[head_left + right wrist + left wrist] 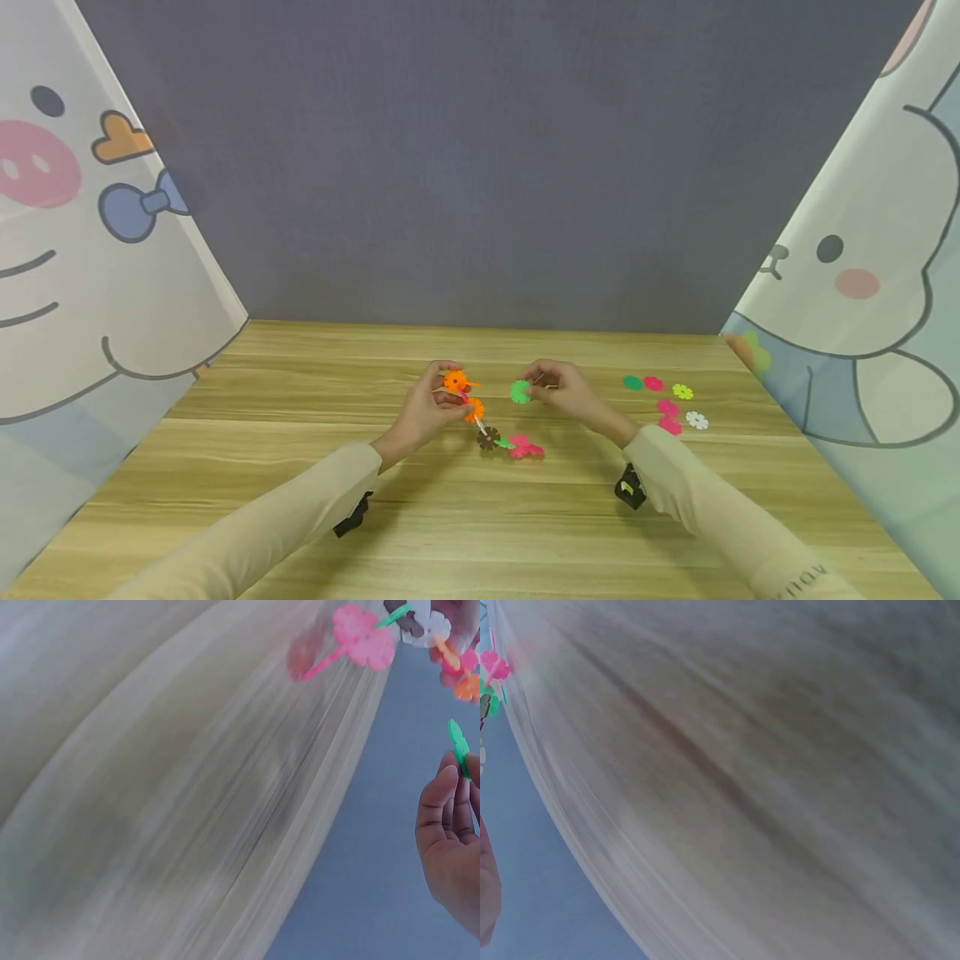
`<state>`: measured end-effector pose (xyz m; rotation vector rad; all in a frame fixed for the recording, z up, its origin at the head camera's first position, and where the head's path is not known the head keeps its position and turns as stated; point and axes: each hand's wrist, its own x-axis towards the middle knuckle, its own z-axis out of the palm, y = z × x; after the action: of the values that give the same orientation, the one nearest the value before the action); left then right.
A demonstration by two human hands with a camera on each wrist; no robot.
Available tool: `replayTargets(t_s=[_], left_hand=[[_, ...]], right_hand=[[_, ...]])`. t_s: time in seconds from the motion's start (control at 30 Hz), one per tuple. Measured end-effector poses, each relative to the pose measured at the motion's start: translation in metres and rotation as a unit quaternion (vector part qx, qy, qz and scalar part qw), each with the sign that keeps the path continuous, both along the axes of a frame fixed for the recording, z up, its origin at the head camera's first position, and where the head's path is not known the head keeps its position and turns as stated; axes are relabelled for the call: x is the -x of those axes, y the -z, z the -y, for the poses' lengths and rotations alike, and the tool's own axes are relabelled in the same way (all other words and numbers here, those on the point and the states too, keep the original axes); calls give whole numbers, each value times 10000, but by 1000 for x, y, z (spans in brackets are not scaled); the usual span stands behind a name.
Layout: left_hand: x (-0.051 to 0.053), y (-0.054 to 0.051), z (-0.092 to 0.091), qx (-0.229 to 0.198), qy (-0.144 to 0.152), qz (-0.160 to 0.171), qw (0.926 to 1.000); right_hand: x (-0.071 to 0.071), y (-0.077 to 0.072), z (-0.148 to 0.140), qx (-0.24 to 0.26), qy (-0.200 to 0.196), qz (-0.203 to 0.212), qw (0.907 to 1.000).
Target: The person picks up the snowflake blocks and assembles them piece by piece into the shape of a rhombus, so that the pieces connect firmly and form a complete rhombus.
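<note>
My left hand holds a chain of interlocked notched plastic discs by its upper end. An orange disc and another orange disc are at its fingers. From there the chain runs down to the right through a white piece, a brown disc, a green disc seen nearly edge-on and pink discs. To the right, apart from the chain, my right hand pinches a single light-green disc, seen edge-on in the right wrist view. Only the chain's pink end and nearby pieces show in the left wrist view.
Loose discs lie on the wooden table at the right: a dark green disc, several pink ones, a yellow disc and a white disc. A grey panel stands behind, with cartoon-printed panels at both sides.
</note>
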<state>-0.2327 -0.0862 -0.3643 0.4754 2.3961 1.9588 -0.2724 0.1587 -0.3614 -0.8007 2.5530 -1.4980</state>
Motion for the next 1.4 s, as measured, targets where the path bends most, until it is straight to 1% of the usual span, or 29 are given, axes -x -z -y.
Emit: replayTargets(t_s=[0.17,0.4,0.57,0.67,0.8,1.03,1.23,1.4], left_hand=[[0,0,0,-21,36,19,10000],[0,0,-1,-15,58,8,10000],[0,1,-1,34,100,13,9999],[0,1,-1,2,116,72,9999],[0,2,-2,-16,155,68,9999],[15,24,-2,-44,138,-13,9999],[15,25,-1,41,160,-113,9998],[14,24,-1,47,196,-103,9997]], right_hand=[[0,-2,13,176,-55,121,9998],[1,-3,26,383,-191,102,9990],[2,-2,32,488,-213,200,9984],[2,-1,34,520,-193,277,9981],[3,0,35,549,-178,348,9977],[4,0,38,580,-173,404,9973],[3,2,39,660,-199,400,9968],[3,2,40,653,-143,362,9971]])
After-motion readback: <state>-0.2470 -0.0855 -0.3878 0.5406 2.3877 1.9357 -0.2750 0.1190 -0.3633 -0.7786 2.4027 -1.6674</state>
